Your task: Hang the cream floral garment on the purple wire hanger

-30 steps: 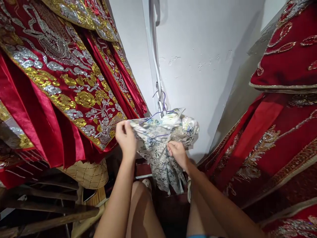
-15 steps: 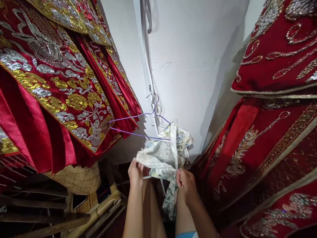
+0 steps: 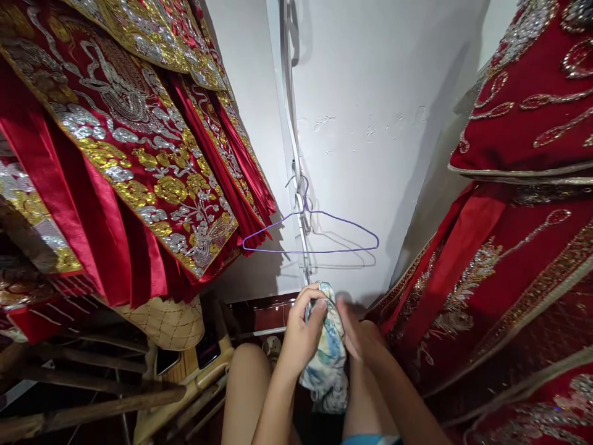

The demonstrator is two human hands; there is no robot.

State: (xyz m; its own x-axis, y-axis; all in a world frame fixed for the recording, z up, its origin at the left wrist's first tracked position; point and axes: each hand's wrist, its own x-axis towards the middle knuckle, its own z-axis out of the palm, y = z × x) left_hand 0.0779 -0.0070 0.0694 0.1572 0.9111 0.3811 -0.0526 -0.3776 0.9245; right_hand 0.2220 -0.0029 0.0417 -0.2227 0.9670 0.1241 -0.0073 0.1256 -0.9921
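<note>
A white garment with blue and green floral print (image 3: pixel 330 355) hangs bunched between my hands, below the hanger. My left hand (image 3: pixel 306 321) grips its upper part, thumb and fingers closed around the cloth. At the garment's right side is my right hand (image 3: pixel 354 330), its fingers smeared by motion, so its hold is unclear. A purple wire hanger (image 3: pixel 343 250) hangs bare from a hook by the metal pole, above my hands.
Red costumes with gold and silver sequins (image 3: pixel 171 179) hang at the left, and beaded red garments (image 3: pixel 519 247) at the right. A wooden chair (image 3: pixel 204 383) holding two dark phones stands low on the left. Behind is a white wall (image 3: pixel 361 80).
The garment has come off the purple hanger and is now bunched lower down. My hands have moved closer together, and the hanger now hangs level. The view has shifted slightly.
</note>
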